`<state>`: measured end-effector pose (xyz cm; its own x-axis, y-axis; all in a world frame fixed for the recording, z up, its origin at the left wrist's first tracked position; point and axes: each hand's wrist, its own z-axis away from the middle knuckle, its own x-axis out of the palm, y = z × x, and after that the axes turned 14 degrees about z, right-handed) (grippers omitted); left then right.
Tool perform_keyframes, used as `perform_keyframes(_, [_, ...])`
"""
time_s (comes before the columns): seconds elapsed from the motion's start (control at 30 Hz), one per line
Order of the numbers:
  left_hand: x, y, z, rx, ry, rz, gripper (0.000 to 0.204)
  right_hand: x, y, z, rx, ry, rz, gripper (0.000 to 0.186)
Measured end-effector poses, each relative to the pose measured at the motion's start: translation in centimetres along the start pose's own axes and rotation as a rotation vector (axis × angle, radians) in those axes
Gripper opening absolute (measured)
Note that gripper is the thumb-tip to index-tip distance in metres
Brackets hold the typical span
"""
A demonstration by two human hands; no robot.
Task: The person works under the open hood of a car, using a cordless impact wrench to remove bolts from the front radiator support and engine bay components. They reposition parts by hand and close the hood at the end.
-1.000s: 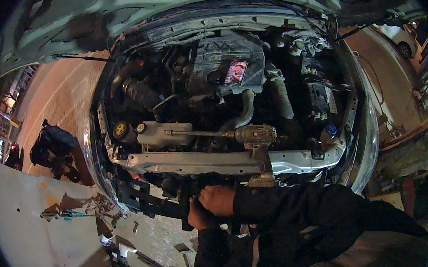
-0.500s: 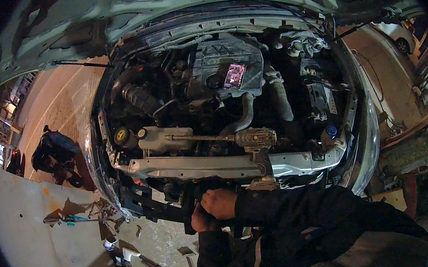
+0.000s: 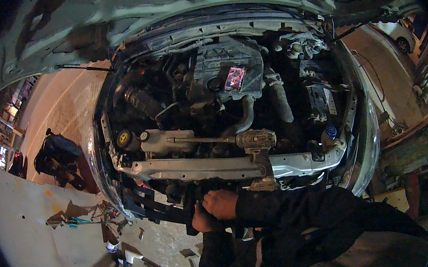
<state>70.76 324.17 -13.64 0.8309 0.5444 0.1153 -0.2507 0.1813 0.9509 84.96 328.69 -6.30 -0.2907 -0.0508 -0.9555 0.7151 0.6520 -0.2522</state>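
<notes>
Hands meet at the front edge of the engine bay [image 3: 296, 125], just below the silver crossbar [image 3: 197, 170]; the right hand [image 3: 221, 204] has its fingers curled narrow, knuckles up; the left hand [image 3: 205, 220] is just below and to the left of it, close against it, its fingers bent too; whether either grips something small I cannot tell, as shadow hides the fingertips; a dark bar [image 3: 166, 211] runs below the crossbar from the bay's front left corner, its right end just beside both hands; a power drill [image 3: 256, 139] lies across the crossbar, right of its middle, handle toward the person, its long bit [image 3: 201, 139] pointing left over a pale reservoir [image 3: 157, 148]; a cap with a yellow mark [image 3: 124, 138] sits near the bay's front left corner, a blue cap [image 3: 331, 131] near the front right one; a phone [image 3: 235, 78], screen lit, rests near the front right corner of the grey engine cover [image 3: 206, 61]; above the rear edge spreads the raised hood [image 3: 158, 1].
</notes>
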Motion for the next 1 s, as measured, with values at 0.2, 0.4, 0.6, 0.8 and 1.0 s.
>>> perform_keyframes(0.2, [-0.6,1.3,-0.4,0.094,-0.148,-0.433,0.037,-1.7,0.2,0.2,-0.141,0.039,0.1,0.022])
perform_keyframes(0.4, [-1.6,1.9,-0.2,0.393,-0.372,-0.694,0.031,-2.1,0.1,0.2,-0.133,-0.021,0.113,0.022])
perform_keyframes(0.6, [-2.0,0.6,-1.0,0.124,-0.394,-0.385,0.032,-1.7,0.1,0.2,-0.188,-0.029,0.198,0.022])
perform_keyframes(0.8, [-1.8,0.7,-0.1,0.307,-0.337,-0.763,0.034,-1.5,0.0,0.0,-0.144,-0.012,0.153,0.023])
perform_keyframes(1.0, [-1.8,-2.0,-2.1,0.446,-0.204,-0.831,0.031,-1.7,0.0,0.1,-0.11,-0.026,0.059,0.021])
